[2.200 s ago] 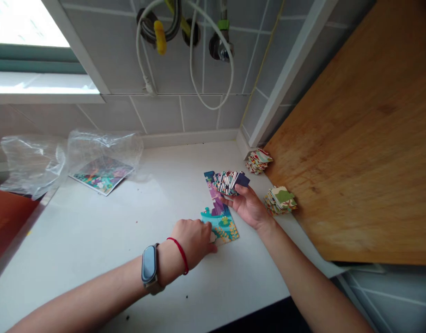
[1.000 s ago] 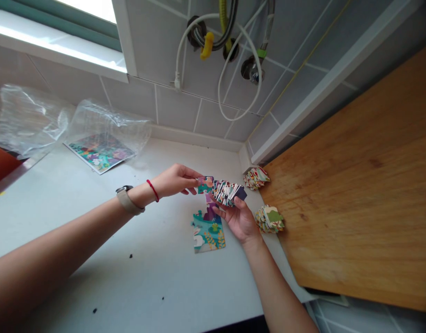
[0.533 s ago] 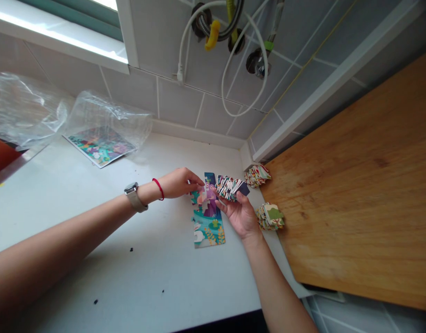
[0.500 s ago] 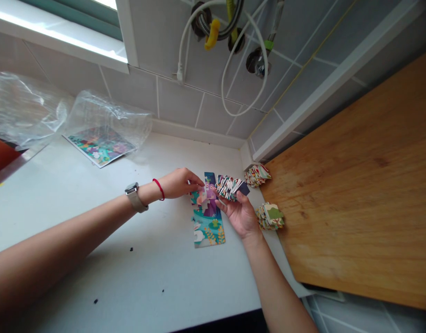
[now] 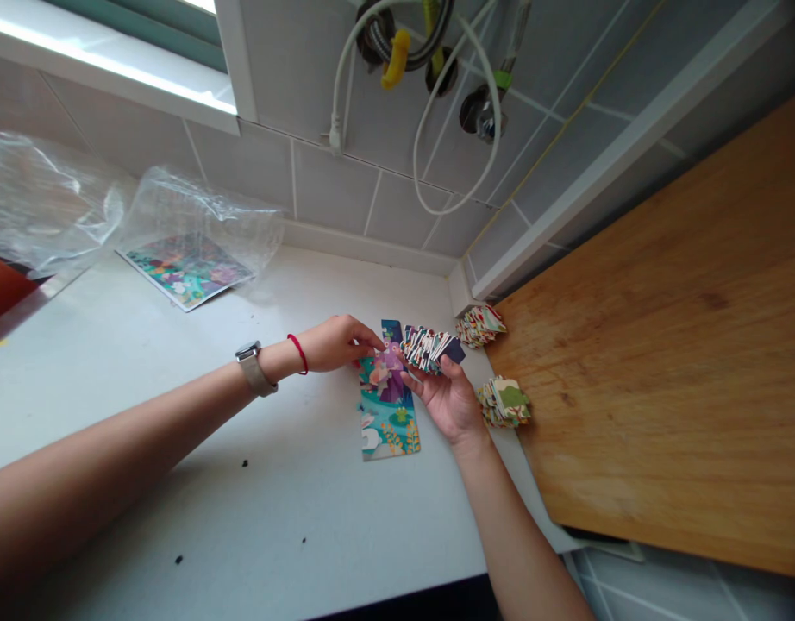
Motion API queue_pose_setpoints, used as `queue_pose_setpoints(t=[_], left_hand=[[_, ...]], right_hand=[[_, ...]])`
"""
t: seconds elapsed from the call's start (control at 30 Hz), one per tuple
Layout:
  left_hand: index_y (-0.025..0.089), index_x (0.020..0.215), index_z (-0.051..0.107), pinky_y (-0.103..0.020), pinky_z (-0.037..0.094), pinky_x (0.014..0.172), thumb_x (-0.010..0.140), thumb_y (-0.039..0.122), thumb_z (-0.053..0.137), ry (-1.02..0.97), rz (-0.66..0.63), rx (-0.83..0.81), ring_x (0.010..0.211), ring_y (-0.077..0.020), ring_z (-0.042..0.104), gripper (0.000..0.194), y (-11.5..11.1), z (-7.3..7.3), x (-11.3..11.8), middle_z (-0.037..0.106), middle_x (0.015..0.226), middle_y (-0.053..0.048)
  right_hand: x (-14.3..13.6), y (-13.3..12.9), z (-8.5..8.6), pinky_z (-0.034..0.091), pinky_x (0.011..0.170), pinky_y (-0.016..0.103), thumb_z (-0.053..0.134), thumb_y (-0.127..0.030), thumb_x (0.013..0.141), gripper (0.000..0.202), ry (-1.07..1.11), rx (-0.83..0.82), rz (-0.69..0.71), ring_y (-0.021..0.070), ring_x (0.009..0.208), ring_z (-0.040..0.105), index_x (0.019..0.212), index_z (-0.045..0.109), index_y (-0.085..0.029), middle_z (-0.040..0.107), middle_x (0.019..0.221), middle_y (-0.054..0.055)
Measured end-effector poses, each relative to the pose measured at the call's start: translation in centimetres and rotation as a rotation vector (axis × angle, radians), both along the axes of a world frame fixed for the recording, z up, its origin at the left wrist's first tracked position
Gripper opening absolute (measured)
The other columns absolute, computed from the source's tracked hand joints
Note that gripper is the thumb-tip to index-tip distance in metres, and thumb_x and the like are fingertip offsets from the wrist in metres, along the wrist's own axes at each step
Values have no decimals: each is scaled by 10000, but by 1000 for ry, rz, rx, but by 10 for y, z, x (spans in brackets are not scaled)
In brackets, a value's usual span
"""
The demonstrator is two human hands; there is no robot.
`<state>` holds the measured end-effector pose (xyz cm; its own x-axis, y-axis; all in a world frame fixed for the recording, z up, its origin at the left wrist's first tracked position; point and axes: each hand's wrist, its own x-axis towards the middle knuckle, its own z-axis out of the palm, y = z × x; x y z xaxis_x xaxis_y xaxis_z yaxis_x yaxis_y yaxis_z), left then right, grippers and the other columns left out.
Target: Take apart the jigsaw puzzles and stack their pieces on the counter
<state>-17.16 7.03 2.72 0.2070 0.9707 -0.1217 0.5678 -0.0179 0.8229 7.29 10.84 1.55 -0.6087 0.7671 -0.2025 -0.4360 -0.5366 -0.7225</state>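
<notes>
The partly assembled jigsaw puzzle [image 5: 390, 424] lies on the white counter, showing a rabbit, a frog and purple shapes on teal. My left hand [image 5: 338, 343], with a watch and a red cord at the wrist, is closed at the puzzle's upper left edge. Its fingertips are on a jigsaw piece there, mostly hidden by the fingers. Just right of the puzzle, my right hand [image 5: 450, 404] is wrapped round a thick stack of jigsaw pieces [image 5: 428, 348], their edges facing up.
Two more piles of pieces, one upper [image 5: 480, 327] and one lower [image 5: 504, 402], sit against a wooden board [image 5: 669, 345] at right. A picture card [image 5: 187, 280] lies partly under a clear plastic bag [image 5: 197, 207]. A white cable [image 5: 416, 177] hangs on the tiled wall.
My left hand has shifted slightly right and down, and the piece under its fingers now sits closer to the puzzle's left side. My right hand stays put with the stack.
</notes>
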Motion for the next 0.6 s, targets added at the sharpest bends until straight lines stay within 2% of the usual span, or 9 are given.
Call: queue_pose_setpoints(t=[0.27,0.5,0.6], left_hand=[[181,1171,746,-223,537,627,791,195,591,-113,44,-62,672,-142,703,411,0,-3,-2,769,844,-43],[190,1086,792,-234,490,640,845,241,579,28,31,-5,637,-138,652,326,1,4,-5,768,750,-40],[189,1046,803,-229,479,657,842,232,572,60,22,32,687,-143,665,312,1,3,-5,788,810,-46]], right_hand=[[0,0,1,639,854,411,767,-310,800,397,-16,-4,-11,298,1141,712,1175,653,-246,757,1195,62],[0,0,1,634,855,399,772,-309,799,424,-6,-8,-7,290,1119,723,1196,638,-249,756,1195,56],[1,1,0,633,856,394,772,-308,803,402,-4,-7,-9,289,1109,727,1179,647,-240,759,1188,62]])
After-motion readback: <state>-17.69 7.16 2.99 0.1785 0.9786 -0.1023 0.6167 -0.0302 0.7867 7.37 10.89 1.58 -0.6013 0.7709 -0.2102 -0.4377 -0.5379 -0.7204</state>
